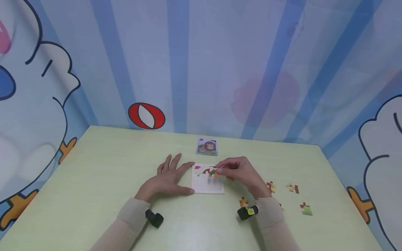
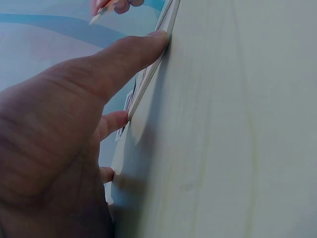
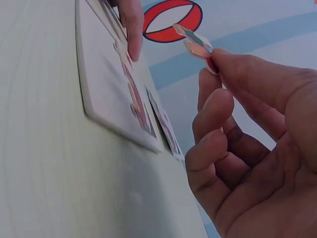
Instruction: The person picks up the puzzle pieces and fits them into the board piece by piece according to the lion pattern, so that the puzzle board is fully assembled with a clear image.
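Note:
A white puzzle tray (image 1: 205, 187) lies on the table, with a row of joined jigsaw pieces (image 3: 134, 94) along its far side. My left hand (image 1: 168, 180) rests at its left edge, fingers spread; in the left wrist view the thumb (image 2: 141, 49) and a finger touch the rim. My right hand (image 1: 243, 174) pinches a jigsaw piece (image 1: 213, 171) between thumb and forefinger. The right wrist view shows this piece (image 3: 197, 45) raised above the tray and apart from it. Its printed face is partly hidden by the fingertips.
Behind the tray lies a picture card (image 1: 207, 146) with a lion. Several loose pieces, among them a green one (image 1: 305, 208) and an orange one (image 1: 243, 202), lie to the right; my right forearm partly covers one. A printed curtain (image 1: 210, 69) stands behind the table.

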`<state>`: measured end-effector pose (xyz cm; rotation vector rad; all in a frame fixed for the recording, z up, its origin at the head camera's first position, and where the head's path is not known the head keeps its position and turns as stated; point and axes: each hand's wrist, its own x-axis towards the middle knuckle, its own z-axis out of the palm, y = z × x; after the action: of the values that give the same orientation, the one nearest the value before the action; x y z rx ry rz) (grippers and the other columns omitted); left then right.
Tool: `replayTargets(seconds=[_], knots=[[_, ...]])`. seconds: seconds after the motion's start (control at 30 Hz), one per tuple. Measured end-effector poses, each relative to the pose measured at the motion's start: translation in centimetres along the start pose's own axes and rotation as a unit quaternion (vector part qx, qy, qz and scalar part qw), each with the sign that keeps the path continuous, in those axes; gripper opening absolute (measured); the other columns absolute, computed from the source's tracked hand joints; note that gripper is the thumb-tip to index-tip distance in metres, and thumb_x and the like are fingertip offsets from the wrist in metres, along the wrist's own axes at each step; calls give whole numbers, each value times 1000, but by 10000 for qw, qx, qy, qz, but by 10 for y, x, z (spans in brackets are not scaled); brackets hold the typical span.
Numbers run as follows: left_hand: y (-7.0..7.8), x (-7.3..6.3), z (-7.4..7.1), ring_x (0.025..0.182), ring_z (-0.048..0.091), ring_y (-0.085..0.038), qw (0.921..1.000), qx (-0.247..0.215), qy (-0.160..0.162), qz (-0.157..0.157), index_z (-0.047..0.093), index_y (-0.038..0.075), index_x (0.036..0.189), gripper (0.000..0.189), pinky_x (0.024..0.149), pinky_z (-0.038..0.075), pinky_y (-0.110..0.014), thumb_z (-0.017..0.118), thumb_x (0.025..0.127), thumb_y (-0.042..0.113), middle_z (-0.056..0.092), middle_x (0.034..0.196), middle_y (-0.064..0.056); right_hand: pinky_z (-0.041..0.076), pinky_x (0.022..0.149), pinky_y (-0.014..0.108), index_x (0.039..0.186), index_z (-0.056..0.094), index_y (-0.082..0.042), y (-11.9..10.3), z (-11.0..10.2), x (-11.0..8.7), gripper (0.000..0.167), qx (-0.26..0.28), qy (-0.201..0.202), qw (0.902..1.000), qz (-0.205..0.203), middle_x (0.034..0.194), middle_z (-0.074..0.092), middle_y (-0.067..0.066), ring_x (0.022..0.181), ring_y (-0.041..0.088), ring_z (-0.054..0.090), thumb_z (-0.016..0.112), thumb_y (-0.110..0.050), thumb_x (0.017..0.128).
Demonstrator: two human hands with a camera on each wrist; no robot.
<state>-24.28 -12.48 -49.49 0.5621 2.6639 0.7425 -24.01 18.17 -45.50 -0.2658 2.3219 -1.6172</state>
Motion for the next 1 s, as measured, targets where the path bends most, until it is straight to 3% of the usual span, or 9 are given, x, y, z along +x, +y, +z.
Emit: replayTargets(seconds=[0.13,0.33,0.73,0.9,1.0], knots=[[1,-1,-1,168,-15,-47,10000,8,18,6,31,38,169,100,131,0,-75,80,86,60,-5,184,-12,49,63,29,113,84,-15,-2,10,7,25,106,2,9999,-56,84,74,9,66,20,57,85,-31,94],[2,-2,-2,167,-14,-49,10000,19,42,78,31,36,169,100,130,1,-76,80,85,61,-3,183,-14,45,60,24,114,83,-12,1,21,11,24,282,59,9996,45,94,81,9,62,16,57,83,-27,96],[-1,0,0,168,-14,-48,10000,56,26,43,30,37,169,100,131,1,-75,81,86,59,-3,184,-13,42,55,22,116,83,-9,5,39,14,18,211,539,9974,423,72,70,2,59,12,61,78,-14,99],[2,-4,-3,167,-11,-51,9998,-8,66,160,32,36,169,101,129,2,-78,80,84,63,0,183,-16,44,58,22,118,82,-8,3,43,12,20,109,610,9971,448,82,77,5,61,11,62,76,-8,99],[3,-5,-4,167,-10,-52,9998,-22,80,202,32,36,169,100,128,2,-79,79,85,64,0,183,-16,43,61,23,115,84,-11,1,47,12,19,-237,699,9964,411,96,80,5,72,12,60,76,-9,98]])
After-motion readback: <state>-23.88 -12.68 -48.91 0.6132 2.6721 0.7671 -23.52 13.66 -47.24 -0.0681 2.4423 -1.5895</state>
